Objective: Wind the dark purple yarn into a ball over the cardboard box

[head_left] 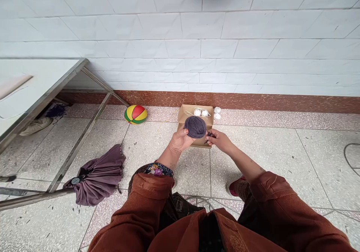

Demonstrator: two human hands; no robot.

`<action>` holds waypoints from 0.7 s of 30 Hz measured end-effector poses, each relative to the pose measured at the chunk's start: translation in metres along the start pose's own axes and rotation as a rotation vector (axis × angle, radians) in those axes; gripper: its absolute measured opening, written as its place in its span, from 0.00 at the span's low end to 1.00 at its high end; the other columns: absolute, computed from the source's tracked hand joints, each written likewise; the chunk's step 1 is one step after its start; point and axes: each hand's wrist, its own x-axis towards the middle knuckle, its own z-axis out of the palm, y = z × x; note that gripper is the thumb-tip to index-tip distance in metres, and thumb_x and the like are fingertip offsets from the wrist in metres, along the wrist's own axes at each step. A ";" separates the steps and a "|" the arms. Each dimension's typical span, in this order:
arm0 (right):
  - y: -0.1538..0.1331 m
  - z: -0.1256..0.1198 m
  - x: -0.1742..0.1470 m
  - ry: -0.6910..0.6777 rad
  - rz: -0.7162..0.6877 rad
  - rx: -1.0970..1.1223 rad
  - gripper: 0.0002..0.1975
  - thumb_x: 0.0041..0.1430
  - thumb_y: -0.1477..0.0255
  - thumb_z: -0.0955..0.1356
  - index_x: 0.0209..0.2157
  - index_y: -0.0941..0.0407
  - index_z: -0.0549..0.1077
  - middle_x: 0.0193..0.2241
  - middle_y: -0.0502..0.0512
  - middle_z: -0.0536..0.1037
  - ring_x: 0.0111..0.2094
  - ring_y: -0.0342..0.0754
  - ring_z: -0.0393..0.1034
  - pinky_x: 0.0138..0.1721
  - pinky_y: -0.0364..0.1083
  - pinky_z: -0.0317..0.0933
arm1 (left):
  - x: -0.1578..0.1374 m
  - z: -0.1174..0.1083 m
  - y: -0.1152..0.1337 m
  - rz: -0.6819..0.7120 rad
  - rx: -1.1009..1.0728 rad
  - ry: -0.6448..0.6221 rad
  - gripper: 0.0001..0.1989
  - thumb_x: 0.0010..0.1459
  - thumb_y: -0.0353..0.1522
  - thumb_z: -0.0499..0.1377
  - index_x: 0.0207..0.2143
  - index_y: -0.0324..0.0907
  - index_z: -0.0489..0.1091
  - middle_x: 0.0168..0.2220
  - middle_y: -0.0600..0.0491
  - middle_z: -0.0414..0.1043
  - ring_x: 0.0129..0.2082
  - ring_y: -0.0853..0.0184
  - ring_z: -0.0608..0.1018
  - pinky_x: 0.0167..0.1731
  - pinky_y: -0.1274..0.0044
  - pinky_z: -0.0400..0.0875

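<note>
My left hand (180, 140) is wrapped round a dark purple-grey ball of yarn (195, 127), thumb on its near left side. Close by on the right, my right hand (220, 140) pinches a small bunch of the same dark yarn (208, 135) beside the ball. Below both hands an open cardboard box (182, 111) rests on the floor against the wall. Two white balls of string (201, 112) lie in its far part, with loose ends trailing. The ball of yarn and my hands hide much of the box's near part.
Two more white balls (217, 113) sit right of the box. A red, yellow and green ball (135, 114) lies to the left by the wall. A folded purple umbrella (101, 177) is near the metal-framed table (70, 72). A cable (350, 156) curves at far right.
</note>
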 end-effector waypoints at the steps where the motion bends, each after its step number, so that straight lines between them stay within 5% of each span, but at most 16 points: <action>1: 0.001 -0.004 0.000 0.025 0.013 -0.056 0.08 0.58 0.72 0.69 0.41 0.54 0.73 0.28 0.48 0.74 0.28 0.44 0.73 0.34 0.44 0.71 | 0.000 -0.001 0.004 0.030 -0.005 0.035 0.41 0.37 0.46 0.71 0.54 0.41 0.71 0.51 0.40 0.77 0.56 0.43 0.75 0.54 0.55 0.71; 8: 0.006 -0.041 -0.006 0.071 0.107 -1.024 0.06 0.61 0.76 0.70 0.40 0.54 0.76 0.35 0.58 0.82 0.40 0.53 0.76 0.36 0.46 0.61 | -0.001 -0.015 0.037 0.373 -0.075 0.267 0.30 0.46 0.48 0.66 0.51 0.47 0.71 0.48 0.46 0.78 0.47 0.57 0.79 0.45 0.67 0.75; 12: 0.009 -0.050 -0.007 0.011 0.182 -1.079 0.05 0.59 0.79 0.70 0.35 0.55 0.78 0.36 0.62 0.82 0.41 0.56 0.76 0.35 0.47 0.61 | -0.001 -0.016 0.041 0.396 -0.072 0.287 0.29 0.47 0.48 0.66 0.50 0.47 0.72 0.48 0.46 0.78 0.45 0.58 0.79 0.41 0.69 0.76; 16: 0.006 -0.052 -0.004 -0.066 0.237 -1.051 0.02 0.55 0.76 0.73 0.31 0.55 0.78 0.27 0.57 0.81 0.34 0.54 0.77 0.33 0.46 0.61 | -0.002 -0.017 0.047 0.399 -0.062 0.266 0.29 0.45 0.46 0.68 0.49 0.46 0.72 0.48 0.46 0.78 0.43 0.58 0.80 0.39 0.70 0.76; 21: 0.003 -0.065 -0.006 -0.130 0.215 -0.940 0.11 0.67 0.67 0.67 0.48 0.53 0.77 0.25 0.51 0.81 0.29 0.48 0.77 0.31 0.44 0.62 | -0.003 -0.028 0.065 0.560 -0.086 0.367 0.25 0.49 0.49 0.65 0.45 0.45 0.72 0.48 0.46 0.77 0.46 0.61 0.78 0.38 0.74 0.75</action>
